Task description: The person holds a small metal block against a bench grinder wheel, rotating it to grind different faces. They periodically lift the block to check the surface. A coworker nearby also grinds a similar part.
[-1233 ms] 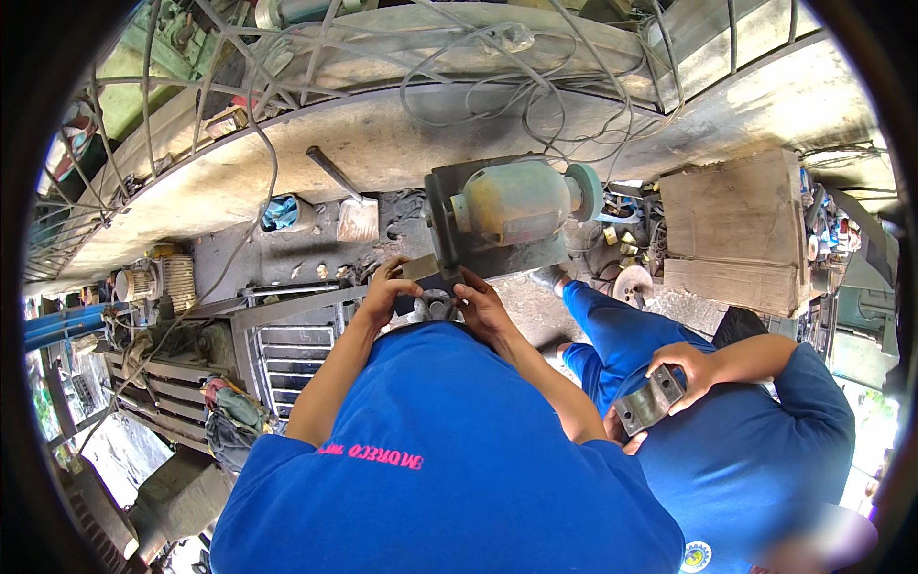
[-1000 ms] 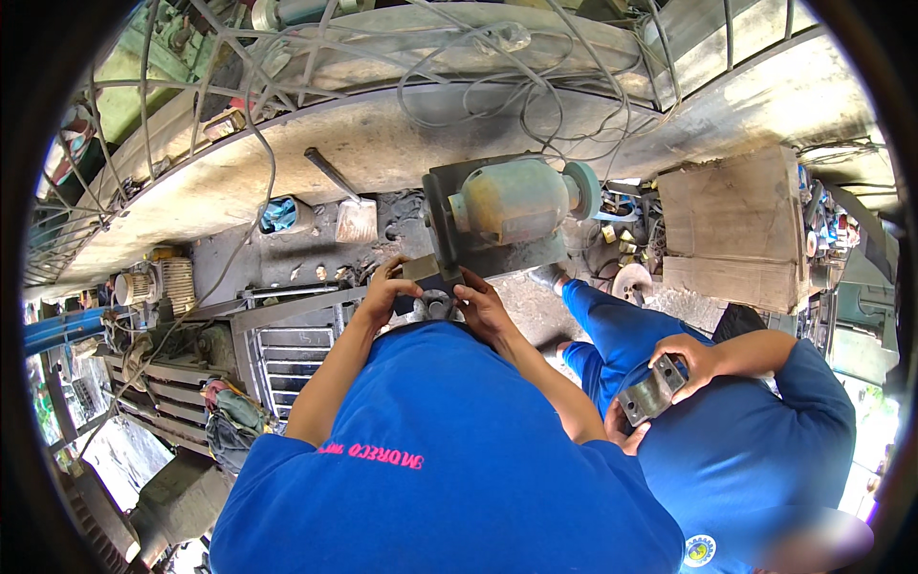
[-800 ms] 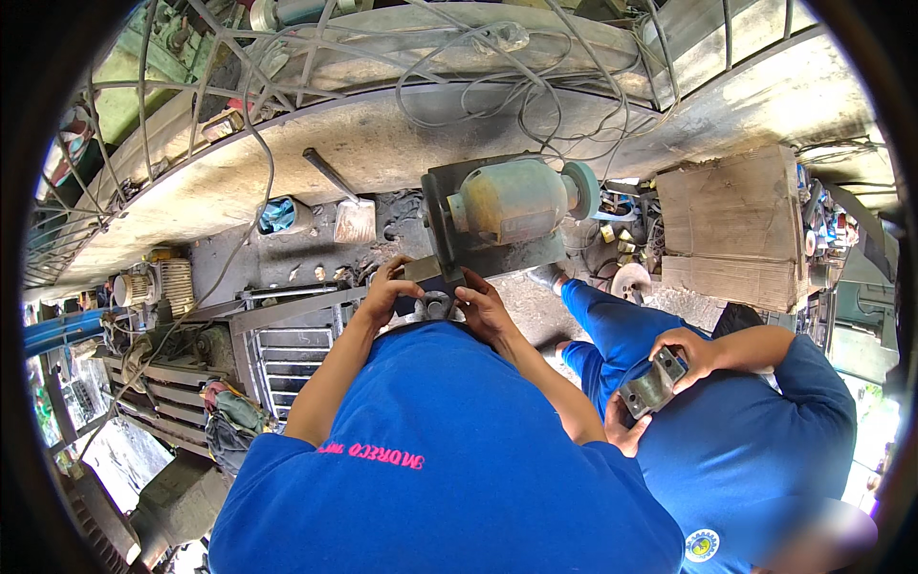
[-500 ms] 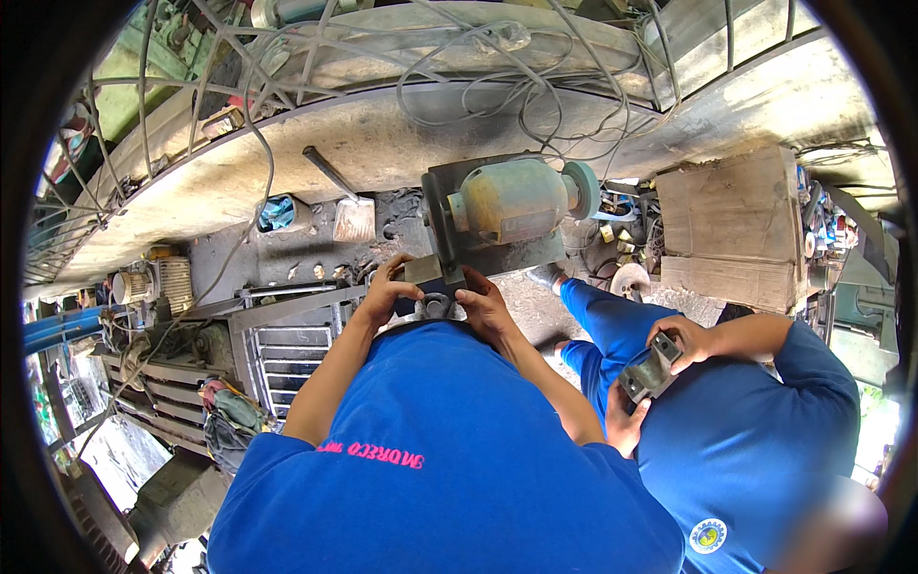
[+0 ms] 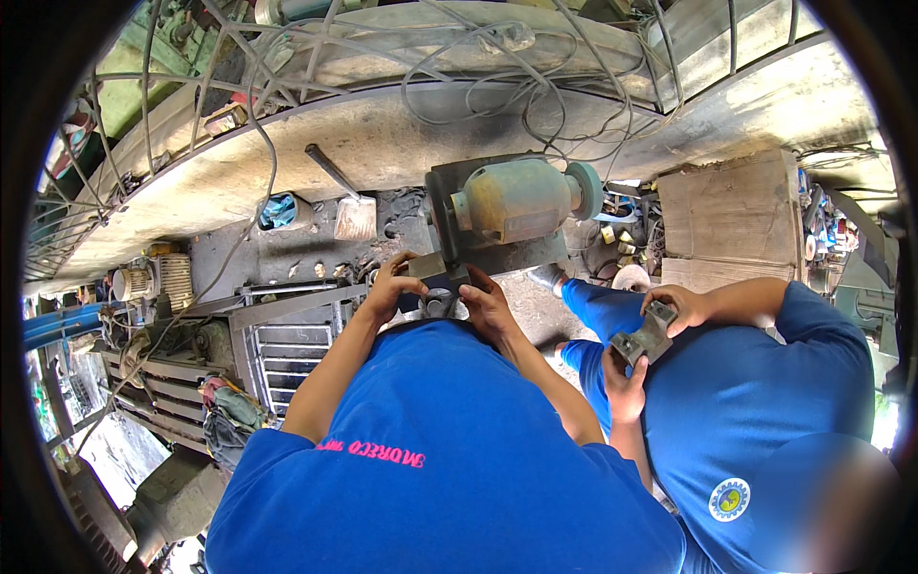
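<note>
A metal block (image 5: pixel 427 267) lies against the lower front edge of the dark wheel (image 5: pixel 443 230) of a bench grinder (image 5: pixel 518 203). My left hand (image 5: pixel 390 290) is closed around the block's left end, thumb pointing inward. On the other side, my right hand (image 5: pixel 486 304) has its fingers bent beside the wheel and appears to grip the same block's right end. The middle of the block is partly hidden by the wheel. A rounded grey metal part (image 5: pixel 439 303) shows between my hands, close to my shirt.
On my right a co-worker in blue holds a notched metal block (image 5: pixel 646 335) in both hands. A dustpan (image 5: pixel 356 218) and a bucket with blue cloth (image 5: pixel 284 211) stand by the low wall. Cardboard (image 5: pixel 729 215) leans at the right; a metal frame (image 5: pixel 292 354) lies left.
The co-worker has turned the notched block and shifted a hand on it, leaning slightly right. My hands and the block at the wheel have hardly moved.
</note>
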Motion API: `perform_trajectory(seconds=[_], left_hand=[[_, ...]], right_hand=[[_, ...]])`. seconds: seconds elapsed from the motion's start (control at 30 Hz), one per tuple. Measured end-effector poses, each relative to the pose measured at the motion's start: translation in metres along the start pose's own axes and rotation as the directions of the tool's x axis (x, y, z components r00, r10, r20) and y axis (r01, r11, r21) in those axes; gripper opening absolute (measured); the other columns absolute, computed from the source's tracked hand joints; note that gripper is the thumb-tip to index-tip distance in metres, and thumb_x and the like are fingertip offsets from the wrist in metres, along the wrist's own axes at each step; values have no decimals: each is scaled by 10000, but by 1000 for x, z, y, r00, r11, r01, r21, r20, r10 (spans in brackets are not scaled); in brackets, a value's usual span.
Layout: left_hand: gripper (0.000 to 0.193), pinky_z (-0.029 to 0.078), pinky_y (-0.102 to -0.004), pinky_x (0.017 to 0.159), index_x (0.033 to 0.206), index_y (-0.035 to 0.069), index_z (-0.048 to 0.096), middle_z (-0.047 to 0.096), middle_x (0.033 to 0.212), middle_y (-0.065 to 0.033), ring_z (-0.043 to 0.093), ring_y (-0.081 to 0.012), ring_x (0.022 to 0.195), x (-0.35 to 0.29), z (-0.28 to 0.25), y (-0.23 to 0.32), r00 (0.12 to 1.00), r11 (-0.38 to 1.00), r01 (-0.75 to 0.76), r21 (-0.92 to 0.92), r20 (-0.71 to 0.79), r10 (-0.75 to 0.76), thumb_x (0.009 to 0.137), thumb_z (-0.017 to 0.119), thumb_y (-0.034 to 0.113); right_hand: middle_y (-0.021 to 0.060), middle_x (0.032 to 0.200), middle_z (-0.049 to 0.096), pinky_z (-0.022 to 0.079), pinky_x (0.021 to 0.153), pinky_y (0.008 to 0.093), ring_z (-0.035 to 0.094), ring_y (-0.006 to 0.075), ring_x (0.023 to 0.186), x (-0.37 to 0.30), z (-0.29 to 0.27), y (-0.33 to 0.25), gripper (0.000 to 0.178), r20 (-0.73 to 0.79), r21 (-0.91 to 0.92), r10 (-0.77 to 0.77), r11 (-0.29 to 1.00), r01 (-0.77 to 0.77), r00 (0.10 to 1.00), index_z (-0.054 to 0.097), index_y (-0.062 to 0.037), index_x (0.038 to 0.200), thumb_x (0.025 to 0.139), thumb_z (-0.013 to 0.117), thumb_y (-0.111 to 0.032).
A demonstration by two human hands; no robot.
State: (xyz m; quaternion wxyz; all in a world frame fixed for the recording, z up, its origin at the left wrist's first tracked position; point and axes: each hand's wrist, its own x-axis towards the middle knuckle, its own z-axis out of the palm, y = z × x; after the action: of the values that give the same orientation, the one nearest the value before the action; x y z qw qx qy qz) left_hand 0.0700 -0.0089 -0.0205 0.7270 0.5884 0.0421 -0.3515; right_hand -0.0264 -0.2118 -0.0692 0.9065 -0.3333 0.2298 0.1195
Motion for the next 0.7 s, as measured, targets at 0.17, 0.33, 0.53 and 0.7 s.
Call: perform_trajectory(seconds=[0.17,0.33,0.53,0.7], left_hand=[[503,483,-296,762,1030,22,615,639,923,-84,608,-179,849,4,-2,-2,999,997,52,-65,-6,-53,537,712,26],[483,487,-293,739,1021,19,614,629,910,-85,608,-180,813,7,-3,-6,998,993,58,-107,-6,-59,546,699,35],[440,480,-282,689,1008,21,613,621,908,-82,599,-181,797,10,-5,-11,995,983,98,-156,-17,-102,576,683,61],[438,475,-273,656,1031,37,605,615,897,-69,590,-168,771,11,-6,-13,987,973,147,-178,-40,-156,600,673,70]], right_hand=[[134,1335,551,457,933,304,572,193,1089,5,-2,3,742,-14,5,-7,1000,7,1000,410,34,1429,802,788,-83],[103,1278,573,446,911,291,564,165,1045,5,3,1,725,-68,-27,-14,1000,12,998,436,34,1413,797,794,-102],[45,1147,619,412,840,268,527,118,943,1,18,-7,727,-149,-104,-31,994,15,988,456,44,1396,790,806,-152],[42,1131,621,397,774,249,508,105,886,2,27,-14,740,-171,-116,29,992,-49,985,470,51,1383,777,826,-177]])
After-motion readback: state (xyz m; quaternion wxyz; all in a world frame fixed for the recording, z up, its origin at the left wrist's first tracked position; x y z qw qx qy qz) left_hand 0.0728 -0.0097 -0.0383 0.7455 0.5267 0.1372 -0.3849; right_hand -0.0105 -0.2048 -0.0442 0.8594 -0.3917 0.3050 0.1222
